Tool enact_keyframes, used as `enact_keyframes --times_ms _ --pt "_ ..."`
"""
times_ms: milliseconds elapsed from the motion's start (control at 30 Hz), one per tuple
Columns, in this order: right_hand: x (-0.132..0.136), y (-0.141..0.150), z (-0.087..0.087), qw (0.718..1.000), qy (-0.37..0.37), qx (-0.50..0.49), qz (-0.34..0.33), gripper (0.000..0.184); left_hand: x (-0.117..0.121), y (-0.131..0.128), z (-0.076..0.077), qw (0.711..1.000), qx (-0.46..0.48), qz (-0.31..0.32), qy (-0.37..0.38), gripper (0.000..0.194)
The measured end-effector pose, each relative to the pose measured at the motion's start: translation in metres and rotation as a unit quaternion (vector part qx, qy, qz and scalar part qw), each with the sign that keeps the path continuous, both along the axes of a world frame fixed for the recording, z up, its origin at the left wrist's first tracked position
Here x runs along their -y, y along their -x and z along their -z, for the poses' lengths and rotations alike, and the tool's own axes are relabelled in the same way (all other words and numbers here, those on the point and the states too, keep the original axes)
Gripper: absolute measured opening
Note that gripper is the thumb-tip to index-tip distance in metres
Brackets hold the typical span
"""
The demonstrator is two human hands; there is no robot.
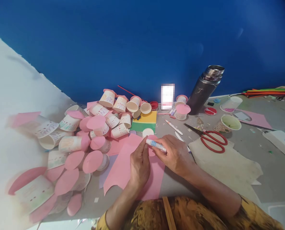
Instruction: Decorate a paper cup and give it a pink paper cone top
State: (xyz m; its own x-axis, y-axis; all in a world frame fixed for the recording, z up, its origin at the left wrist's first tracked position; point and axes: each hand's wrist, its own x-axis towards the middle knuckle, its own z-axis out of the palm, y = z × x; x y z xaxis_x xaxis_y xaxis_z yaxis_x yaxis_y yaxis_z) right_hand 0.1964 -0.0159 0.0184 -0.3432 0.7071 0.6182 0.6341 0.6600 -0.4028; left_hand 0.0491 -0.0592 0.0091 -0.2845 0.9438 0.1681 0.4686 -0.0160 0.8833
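My right hand is closed around a white glue stick with blue print, held level above the table. At the tube's left end, the thumb and forefinger of my left hand are closed on its tip. Beneath the hands lies a large pink paper sheet, with a pink paper disc partly covered by my fingers. Just beyond the glue stick is a small white paper cup.
Many drawn-on paper cups with pink discs crowd the left. Red-handled scissors lie on a pale sheet at right. A dark flask, a bright phone, a marker and a power strip are around.
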Motion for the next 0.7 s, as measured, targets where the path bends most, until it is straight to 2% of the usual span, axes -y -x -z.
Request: enact_keyframes --times_ms 133,233,367,433,567,700 --pt "0.000 0.000 -0.001 0.999 0.024 -0.026 0.017 0.012 0.004 -0.006 0.008 0.999 0.000 -0.026 -0.043 0.040" --pt "-0.001 -0.002 -0.003 0.999 0.038 -0.035 0.016 0.013 0.006 -0.007 0.007 0.997 0.046 -0.035 -0.056 0.036" --pt "-0.002 -0.005 -0.006 0.999 0.013 -0.031 -0.021 0.012 0.003 0.001 -0.003 0.982 0.185 -0.033 -0.023 0.034" --pt "-0.001 -0.006 -0.008 0.999 0.007 -0.017 -0.043 0.014 0.000 0.007 -0.012 0.975 0.223 -0.016 0.003 0.037" --pt "0.001 -0.004 -0.008 0.998 0.002 0.010 -0.056 0.016 -0.006 0.014 -0.025 0.985 0.167 0.015 0.048 0.036" --pt "0.002 -0.001 -0.004 0.999 -0.015 0.014 -0.025 0.014 -0.005 0.009 -0.022 0.995 0.092 0.017 0.029 0.035"
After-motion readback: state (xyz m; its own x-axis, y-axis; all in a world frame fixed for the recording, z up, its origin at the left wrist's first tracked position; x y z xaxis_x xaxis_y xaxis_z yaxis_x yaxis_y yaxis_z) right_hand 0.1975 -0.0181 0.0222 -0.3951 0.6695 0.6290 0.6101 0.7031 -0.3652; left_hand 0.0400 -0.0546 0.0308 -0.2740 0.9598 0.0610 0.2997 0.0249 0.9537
